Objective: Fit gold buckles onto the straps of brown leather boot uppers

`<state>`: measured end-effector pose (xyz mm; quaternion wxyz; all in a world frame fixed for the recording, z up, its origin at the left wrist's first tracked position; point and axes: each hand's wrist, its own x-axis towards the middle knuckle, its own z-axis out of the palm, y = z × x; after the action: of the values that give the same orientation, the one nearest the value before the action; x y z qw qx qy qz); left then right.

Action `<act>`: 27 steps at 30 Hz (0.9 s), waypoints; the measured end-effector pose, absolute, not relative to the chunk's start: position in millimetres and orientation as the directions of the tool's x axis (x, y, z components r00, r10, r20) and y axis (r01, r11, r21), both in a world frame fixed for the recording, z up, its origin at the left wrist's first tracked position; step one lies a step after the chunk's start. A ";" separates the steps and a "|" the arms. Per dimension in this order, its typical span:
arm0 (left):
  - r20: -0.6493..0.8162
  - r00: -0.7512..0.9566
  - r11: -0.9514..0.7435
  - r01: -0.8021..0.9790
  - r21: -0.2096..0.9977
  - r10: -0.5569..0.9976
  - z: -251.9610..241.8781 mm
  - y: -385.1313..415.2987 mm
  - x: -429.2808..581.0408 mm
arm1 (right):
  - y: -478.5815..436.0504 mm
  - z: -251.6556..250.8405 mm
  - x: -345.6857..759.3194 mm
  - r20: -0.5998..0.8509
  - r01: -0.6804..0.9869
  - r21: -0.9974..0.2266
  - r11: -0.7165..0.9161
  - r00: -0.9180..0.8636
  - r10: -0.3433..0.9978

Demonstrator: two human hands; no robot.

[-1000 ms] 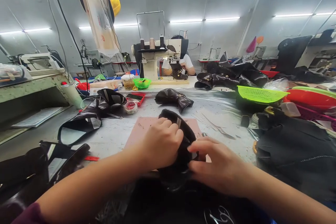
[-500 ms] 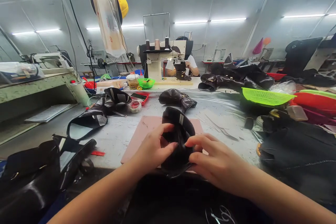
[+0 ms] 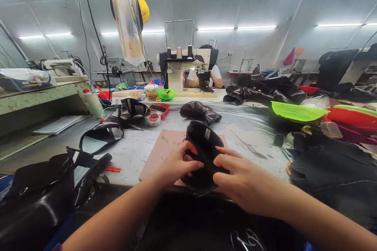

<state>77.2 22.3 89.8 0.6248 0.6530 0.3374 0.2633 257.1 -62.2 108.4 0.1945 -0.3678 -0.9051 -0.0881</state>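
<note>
A black leather boot upper [image 3: 203, 131] stands in front of me with its opening turned towards me and a small pale label inside its far rim. My left hand [image 3: 182, 162] holds the left edge of that opening, thumb inside it. On the opposite edge is my right hand [image 3: 235, 170], its fingers curled at the rim; some fingertips are hidden. Underneath lies a pink board [image 3: 156, 153]. Just beyond it rests another dark boot upper [image 3: 196, 111] with a metal buckle.
At left are black leather pieces [image 3: 101, 137] and a red tray [image 3: 165, 111]. A green basket [image 3: 297, 111] and a heap of black material [image 3: 332, 176] lie at right. White paper pieces [image 3: 243, 141] lie beside the board. Across the table, a person works at a sewing machine [image 3: 175, 72].
My thumb and fingers have drawn apart inside the boot upper, and its opening shows wider. The whole view has shifted slightly.
</note>
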 end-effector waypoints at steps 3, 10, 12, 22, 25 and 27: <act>-0.053 0.603 0.001 0.087 0.996 0.796 89.3 18.9 78.2 | -64.6 110.6 255.9 0.370 0.692 0.040 0.721 -0.680 0.633; -0.035 0.719 -0.009 0.056 0.998 0.694 84.4 20.6 75.5 | -66.3 110.9 255.1 0.314 0.695 0.057 0.716 -0.693 0.648; -0.025 0.733 -0.038 0.069 0.997 0.679 82.9 23.0 71.4 | -63.1 109.1 257.6 0.345 0.720 0.068 0.691 -0.667 0.661; 0.249 0.679 -0.498 0.197 0.844 0.691 108.8 -2.3 53.2 | -54.0 121.3 248.2 0.453 0.858 0.031 0.513 -0.470 0.758; 0.273 0.576 -0.450 0.189 0.873 0.771 106.5 2.3 55.3 | -51.4 126.6 248.5 0.424 0.805 -0.089 0.587 -0.503 0.753; 0.235 0.566 -0.358 0.115 0.927 0.790 103.5 9.9 55.1 | -48.3 127.0 249.3 0.411 0.784 -0.125 0.609 -0.518 0.751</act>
<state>55.1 9.9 103.5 0.4782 0.7447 0.3038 0.3529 249.3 -48.3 127.0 0.2167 -0.4407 -0.8703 -0.0379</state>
